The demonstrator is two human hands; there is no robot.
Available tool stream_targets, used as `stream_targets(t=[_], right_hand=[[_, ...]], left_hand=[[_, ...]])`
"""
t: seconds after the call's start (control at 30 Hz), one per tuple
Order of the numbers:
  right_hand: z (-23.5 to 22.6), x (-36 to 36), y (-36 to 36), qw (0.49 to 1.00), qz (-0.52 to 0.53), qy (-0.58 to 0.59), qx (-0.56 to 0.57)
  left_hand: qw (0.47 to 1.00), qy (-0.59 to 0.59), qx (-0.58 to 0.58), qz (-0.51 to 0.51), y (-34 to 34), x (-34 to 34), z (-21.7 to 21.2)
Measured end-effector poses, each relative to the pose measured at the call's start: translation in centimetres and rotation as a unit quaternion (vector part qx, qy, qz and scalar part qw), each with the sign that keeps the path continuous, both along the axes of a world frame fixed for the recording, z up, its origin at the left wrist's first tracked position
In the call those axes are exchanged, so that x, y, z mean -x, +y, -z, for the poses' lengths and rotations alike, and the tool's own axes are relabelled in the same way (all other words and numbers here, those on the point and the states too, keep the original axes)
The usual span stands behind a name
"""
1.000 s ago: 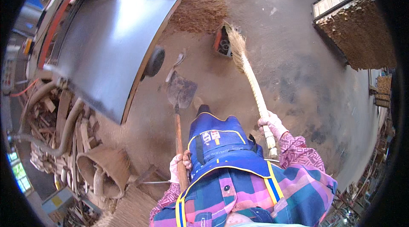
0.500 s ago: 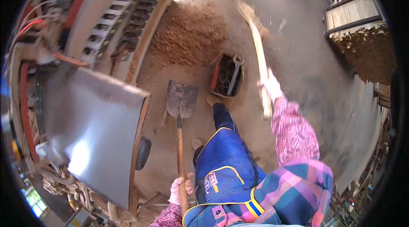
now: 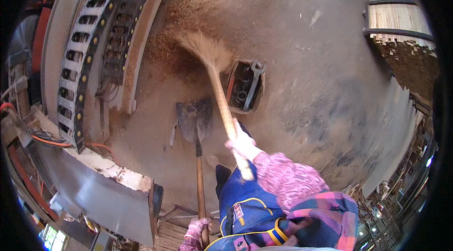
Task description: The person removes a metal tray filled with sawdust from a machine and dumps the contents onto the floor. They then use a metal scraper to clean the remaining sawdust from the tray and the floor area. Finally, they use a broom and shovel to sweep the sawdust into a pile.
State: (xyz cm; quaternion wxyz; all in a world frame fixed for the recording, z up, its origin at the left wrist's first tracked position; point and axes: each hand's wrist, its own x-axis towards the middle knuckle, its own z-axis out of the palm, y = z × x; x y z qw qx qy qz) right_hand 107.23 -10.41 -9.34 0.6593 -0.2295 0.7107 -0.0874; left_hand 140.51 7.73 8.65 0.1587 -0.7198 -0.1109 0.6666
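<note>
Head view, looking down at a concrete floor [image 3: 321,62] dusted with sawdust. The right hand [image 3: 241,143] grips the pale handle of a straw broom [image 3: 218,81], fingers wrapped tightly around the shaft just above its lower end; the shaft runs up and slightly left from the hand, and the fanned bristles rest on the floor at the edge of a sawdust heap [image 3: 188,20] lying beside the long machine base. The left hand [image 3: 198,230], at the lower edge of the view, is closed around the wooden handle of a shovel [image 3: 196,121]; its fingers curl about the shaft. The shovel's dark metal blade lies flat on the floor just left of the broom shaft, with the handle running straight down toward the person. Right of the broom, a rectangular floor recess [image 3: 245,86] holds dark round parts, and a wrench [image 3: 253,81] lies across it. At left, a black cable chain [image 3: 75,62] runs along the machine, and a grey sheet-metal cover [image 3: 94,189] sits below it. Stacks of thin wood sheets [image 3: 401,20] stand at upper right.
</note>
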Motion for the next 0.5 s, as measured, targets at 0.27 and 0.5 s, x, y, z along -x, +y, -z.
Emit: stream_targets(t=[0.27,0.5], right_hand=[[-3.0,20.6,-14.3,0.954,-0.083,0.242,0.157],[11.4,21.1,-40.7,0.931,0.272,0.17,0.176]], left_hand=[[0.992,0.002,-0.048,-0.115,1.4,-4.0,1.8],[0.998,-0.014,-0.054,-0.032,-2.8,-0.8,3.8]])
